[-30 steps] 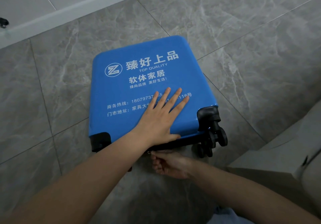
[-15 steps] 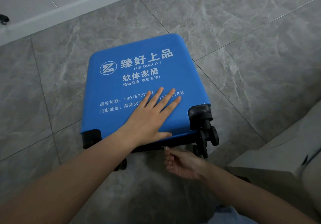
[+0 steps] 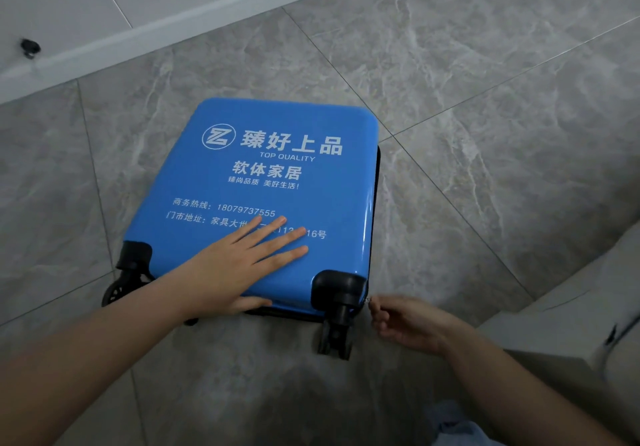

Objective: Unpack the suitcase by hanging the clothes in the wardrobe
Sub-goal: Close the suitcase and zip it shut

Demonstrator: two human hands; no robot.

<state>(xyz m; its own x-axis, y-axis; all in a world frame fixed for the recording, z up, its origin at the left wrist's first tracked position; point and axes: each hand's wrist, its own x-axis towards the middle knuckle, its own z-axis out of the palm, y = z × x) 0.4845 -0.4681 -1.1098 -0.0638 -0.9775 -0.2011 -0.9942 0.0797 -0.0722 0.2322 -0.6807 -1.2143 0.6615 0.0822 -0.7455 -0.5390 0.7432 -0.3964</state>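
Observation:
A blue hard-shell suitcase (image 3: 277,175) with white printed lettering lies flat and closed on the grey tiled floor, its black wheels (image 3: 334,328) pointing toward me. My left hand (image 3: 242,265) presses flat on the lid near the wheel end, fingers straight and spread. At the suitcase's near right corner, my right hand (image 3: 405,321) pinches the small metal zipper pull (image 3: 369,301) beside the right wheel housing. No clothes or wardrobe show in this view.
A white skirting board and wall (image 3: 173,26) run along the far left, with a small black fitting (image 3: 29,47) on them. The corner of a grey upholstered piece of furniture (image 3: 571,328) stands at the right, close to my right arm.
My right hand has drawn the zipper pull from the middle of the wheel end rightward to the right corner. The suitcase has turned slightly. My left hand stays flat on the lid.

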